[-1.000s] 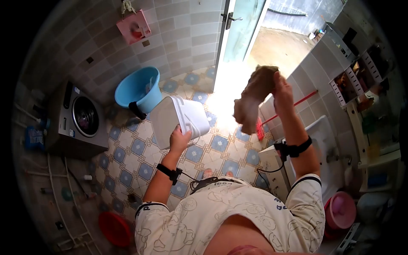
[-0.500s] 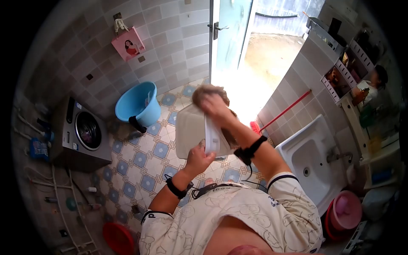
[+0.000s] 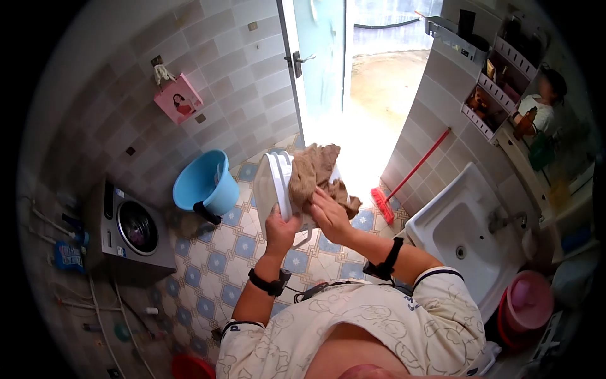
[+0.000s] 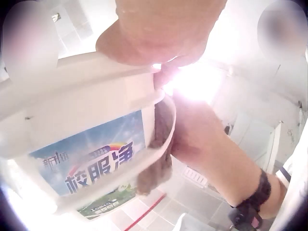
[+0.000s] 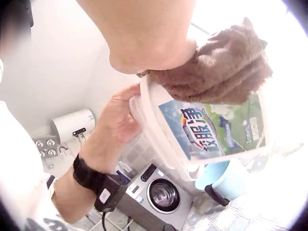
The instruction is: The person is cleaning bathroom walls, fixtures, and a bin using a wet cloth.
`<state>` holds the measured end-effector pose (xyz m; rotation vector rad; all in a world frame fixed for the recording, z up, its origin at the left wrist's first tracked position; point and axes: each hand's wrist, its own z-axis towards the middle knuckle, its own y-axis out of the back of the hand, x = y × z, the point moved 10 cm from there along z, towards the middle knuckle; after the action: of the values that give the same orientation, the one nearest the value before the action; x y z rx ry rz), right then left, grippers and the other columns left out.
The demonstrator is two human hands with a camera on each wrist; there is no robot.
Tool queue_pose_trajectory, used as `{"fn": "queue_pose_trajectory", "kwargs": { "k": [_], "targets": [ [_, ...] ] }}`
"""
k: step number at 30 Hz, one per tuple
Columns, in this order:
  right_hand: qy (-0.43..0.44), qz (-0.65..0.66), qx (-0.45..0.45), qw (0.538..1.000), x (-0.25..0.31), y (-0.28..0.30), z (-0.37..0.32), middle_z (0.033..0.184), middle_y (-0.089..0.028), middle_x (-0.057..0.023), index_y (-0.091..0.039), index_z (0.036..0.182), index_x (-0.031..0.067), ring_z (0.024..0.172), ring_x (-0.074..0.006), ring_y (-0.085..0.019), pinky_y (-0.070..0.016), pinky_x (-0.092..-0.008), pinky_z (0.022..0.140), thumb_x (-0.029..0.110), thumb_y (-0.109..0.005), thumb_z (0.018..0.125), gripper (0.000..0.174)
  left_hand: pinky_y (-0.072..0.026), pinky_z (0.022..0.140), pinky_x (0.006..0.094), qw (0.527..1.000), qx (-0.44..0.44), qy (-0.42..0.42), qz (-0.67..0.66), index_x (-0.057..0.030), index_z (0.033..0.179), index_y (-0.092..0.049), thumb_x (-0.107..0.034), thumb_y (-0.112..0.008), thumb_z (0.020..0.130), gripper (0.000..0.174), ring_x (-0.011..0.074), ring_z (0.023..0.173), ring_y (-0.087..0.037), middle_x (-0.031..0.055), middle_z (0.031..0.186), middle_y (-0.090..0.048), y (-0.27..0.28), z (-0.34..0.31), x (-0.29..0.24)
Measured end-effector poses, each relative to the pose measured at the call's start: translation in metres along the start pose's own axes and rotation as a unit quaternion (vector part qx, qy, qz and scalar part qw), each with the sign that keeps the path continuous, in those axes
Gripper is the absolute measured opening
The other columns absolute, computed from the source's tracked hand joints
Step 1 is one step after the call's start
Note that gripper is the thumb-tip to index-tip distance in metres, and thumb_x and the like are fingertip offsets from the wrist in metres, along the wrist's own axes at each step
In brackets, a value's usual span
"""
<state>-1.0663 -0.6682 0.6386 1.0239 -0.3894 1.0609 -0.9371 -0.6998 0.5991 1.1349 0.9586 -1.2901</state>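
In the head view a white plastic bucket (image 3: 276, 184) is tipped on its side in front of the body, its mouth turned to the left. My left hand (image 3: 281, 230) grips its rim, thumb on the outer side. A crumpled brown cloth (image 3: 309, 175) lies over the bucket's outer wall. With fingers laid straight on it, my right hand (image 3: 331, 218) presses the cloth against that wall. The right wrist view shows a blue and green printed label (image 5: 192, 126), partly covered by the cloth. A thin handle (image 4: 169, 130) loops from the bucket in the left wrist view.
A light-blue tub (image 3: 205, 183) stands on the tiled floor beside a grey washing machine (image 3: 129, 234). At the right are a white sink (image 3: 442, 237), a red broom (image 3: 382, 205) and a pink basin (image 3: 530, 300). The door (image 3: 319, 69) stands open ahead.
My right hand has brought the cloth from the upper right to the bucket's wall and moved over it. The bucket has turned in my left hand.
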Motion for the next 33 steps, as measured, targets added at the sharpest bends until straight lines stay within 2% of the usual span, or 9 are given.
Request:
{"fn": "queue_pose_trajectory", "kwargs": {
  "k": [6,10,12,17,18,19,20,23,33],
  "targets": [
    [0.101,-0.224,-0.067,0.967,-0.020,0.025,0.019,0.116,-0.046,-0.0223,-0.048,0.110,-0.0027,0.113,-0.0367,-0.039,-0.0285,-0.0412,0.097,0.018,-0.035,0.087,0.034,-0.0470,0.065,0.0257,0.992,0.108,-0.018,0.058,0.0002,0.098,-0.053,-0.005,-0.060,0.074,0.026,0.0121,0.074,-0.058,0.0078,0.085,-0.062,-0.009,-0.008,-0.051],
    [-0.172,0.161,-0.271,0.933,-0.154,0.073,0.047,0.106,-0.052,-0.0156,-0.049,0.105,-0.0013,0.100,-0.0260,-0.049,-0.0361,-0.0334,0.091,0.023,-0.035,0.090,0.032,-0.0453,0.053,0.0373,0.912,0.153,-0.213,0.317,-0.0010,0.086,-0.052,-0.009,-0.064,0.064,0.026,0.0339,0.062,-0.056,0.0138,0.064,-0.055,-0.025,-0.031,-0.096],
    [-0.290,0.627,-0.209,0.692,-0.179,0.036,0.046,0.098,-0.056,-0.0128,-0.052,0.104,-0.0014,0.086,-0.0216,-0.054,-0.0438,-0.0311,0.079,0.031,-0.036,0.090,0.039,-0.0437,0.051,0.0392,0.840,0.200,-0.368,0.346,-0.0009,0.095,-0.054,-0.008,-0.067,0.060,0.038,0.0327,0.059,-0.055,0.0109,0.062,-0.055,-0.038,-0.055,-0.120],
    [-0.331,0.638,-0.198,0.666,-0.159,0.022,0.021,0.092,-0.059,-0.0110,-0.052,0.105,-0.0014,0.082,-0.0198,-0.056,-0.0447,-0.0278,0.076,0.034,-0.041,0.089,0.041,-0.0416,0.086,0.0348,0.887,0.257,-0.241,0.299,0.0005,0.124,-0.038,-0.015,-0.067,0.069,0.064,0.0283,0.097,-0.054,0.0173,0.109,-0.054,-0.014,-0.030,-0.106],
    [-0.302,0.464,-0.187,0.812,-0.176,0.034,0.013,0.092,-0.059,-0.0084,-0.054,0.103,-0.0019,0.081,-0.0156,-0.056,-0.0440,-0.0243,0.075,0.024,-0.046,0.087,0.032,-0.0416,0.086,0.0348,0.887,0.255,-0.239,0.302,0.0005,0.124,-0.038,-0.015,-0.067,0.069,0.064,0.0283,0.097,-0.054,0.0173,0.109,-0.054,-0.012,-0.024,-0.110],
    [-0.257,0.438,-0.232,0.830,-0.146,0.042,0.014,0.090,-0.059,-0.0076,-0.054,0.102,-0.0023,0.080,-0.0146,-0.055,-0.0440,-0.0240,0.074,0.018,-0.048,0.085,0.028,-0.0419,0.086,0.0341,0.965,0.260,-0.023,-0.036,0.0007,0.123,-0.038,-0.017,-0.062,0.075,0.057,0.0256,0.096,-0.055,0.0142,0.108,-0.054,-0.003,-0.001,-0.098],
    [-0.212,0.412,-0.276,0.842,-0.114,0.048,0.017,0.089,-0.059,-0.0067,-0.055,0.102,-0.0026,0.079,-0.0137,-0.055,-0.0440,-0.0237,0.072,0.012,-0.050,0.082,0.024,-0.0422,0.085,0.0334,0.883,0.217,0.195,-0.368,0.0009,0.122,-0.037,-0.019,-0.058,0.082,0.050,0.0229,0.095,-0.055,0.0111,0.107,-0.055,-0.004,0.003,-0.079],
    [-0.197,0.296,-0.279,0.892,-0.111,0.034,0.002,0.080,-0.057,-0.0097,-0.056,0.087,-0.0003,0.072,-0.0169,-0.053,-0.0425,-0.0267,0.067,0.011,-0.055,0.078,0.015,-0.0430,0.083,0.0308,0.956,0.009,0.164,-0.244,0.0000,0.115,-0.043,-0.018,-0.048,0.088,0.033,0.0175,0.093,-0.054,0.0069,0.104,-0.055,0.041,0.023,-0.016],
    [0.205,-0.093,-0.114,0.968,0.056,0.015,0.001,0.083,-0.055,-0.0126,-0.057,0.083,0.0028,0.080,-0.0295,-0.052,-0.0417,-0.0394,0.074,0.006,-0.055,0.070,0.013,-0.0408,0.062,0.0195,0.996,0.021,0.072,-0.052,-0.0016,0.097,-0.054,-0.024,-0.050,0.089,0.024,0.0045,0.070,-0.048,-0.0003,0.081,-0.056,0.028,0.017,-0.008]
  ]
}}
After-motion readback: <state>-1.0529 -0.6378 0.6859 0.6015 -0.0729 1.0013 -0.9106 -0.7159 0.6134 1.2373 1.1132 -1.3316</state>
